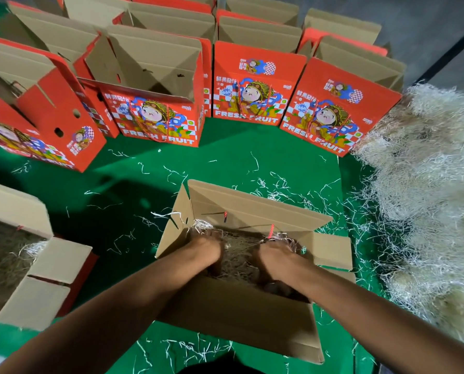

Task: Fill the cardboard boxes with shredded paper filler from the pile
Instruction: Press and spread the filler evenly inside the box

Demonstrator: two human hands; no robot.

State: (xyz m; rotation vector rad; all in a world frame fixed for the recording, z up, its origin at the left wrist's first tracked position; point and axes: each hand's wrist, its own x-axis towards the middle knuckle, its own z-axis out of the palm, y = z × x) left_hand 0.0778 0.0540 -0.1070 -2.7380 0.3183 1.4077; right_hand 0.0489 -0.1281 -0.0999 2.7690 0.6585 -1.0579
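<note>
Currently: open box (248, 306) part-filled; left hand (203, 245), right hand (272, 256) pressing filler (237, 261), grip undeterminable; left box (17, 268) filled; printed boxes (155, 85) empty; pile (430, 201) ample.

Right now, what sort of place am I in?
Probably a fruit packing area: rows of open red boxes printed FRESH FRUIT, a big pile of shredded paper, and a green floor covering.

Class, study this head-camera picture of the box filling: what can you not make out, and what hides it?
Head view:
- Fingers of left hand and right hand: motion blur and shredded paper hide them.
- Open box floor: filler covers it.
- Paper pile: cut off at right edge.
- Left box: cut off at left edge.
</note>
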